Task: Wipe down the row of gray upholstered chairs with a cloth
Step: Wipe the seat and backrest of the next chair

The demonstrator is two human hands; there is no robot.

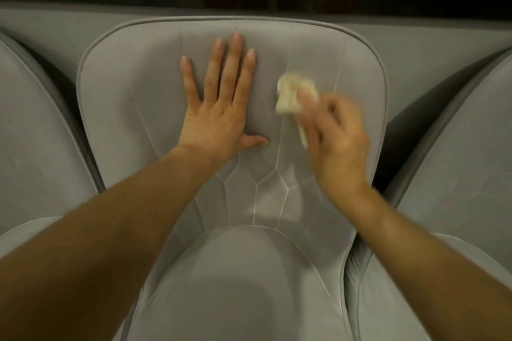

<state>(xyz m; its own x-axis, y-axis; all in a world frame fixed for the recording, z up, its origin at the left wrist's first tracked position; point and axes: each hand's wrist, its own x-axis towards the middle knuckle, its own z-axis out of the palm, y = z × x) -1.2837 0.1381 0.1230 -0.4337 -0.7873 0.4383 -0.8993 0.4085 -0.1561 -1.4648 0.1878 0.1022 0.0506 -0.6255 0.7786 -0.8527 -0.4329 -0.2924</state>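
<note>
On the backrest of the middle chair, the left hand lies flat with fingers spread, bracing it, while the right hand grips a bunched pale cloth against the fabric's upper right. Wiping this backrest looks underway. Next the cloth likely needs to cover the part beneath the flat hand, then the seat and neighbouring chairs.

No text, label or number can be read anywhere.

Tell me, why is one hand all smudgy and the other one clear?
In the head view the right hand and its cloth are smeared by motion blur; the left hand, flat on the chair back, is sharp; the light is dim.
</note>
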